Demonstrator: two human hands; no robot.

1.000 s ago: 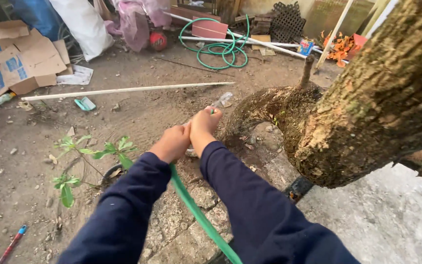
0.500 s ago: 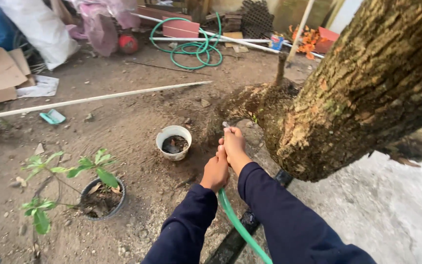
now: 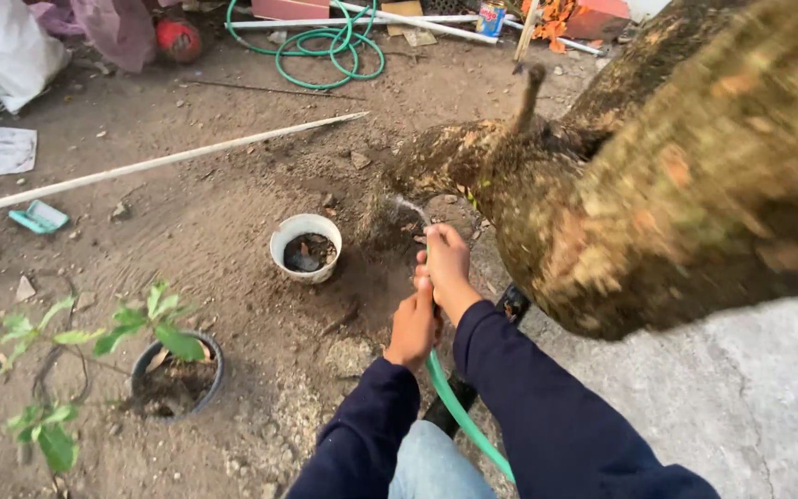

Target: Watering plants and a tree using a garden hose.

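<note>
Both my hands grip a green garden hose that runs back between my dark blue sleeves. My right hand holds the hose near its end, and my left hand holds it just behind. A thin stream of water leaves the hose end toward the wet soil at the foot of a thick tree trunk. A white pot with dark soil stands on the ground just left of my hands.
A black pot with a small green plant stands at lower left. A long white pipe lies across the dirt. A coiled green hose, bags and clutter sit at the back. Pale concrete lies to the right.
My view has tilted down and shifted; my hands with the hose have drawn nearer to me, the white pot has come into sight, and water now sprays from the hose end.
</note>
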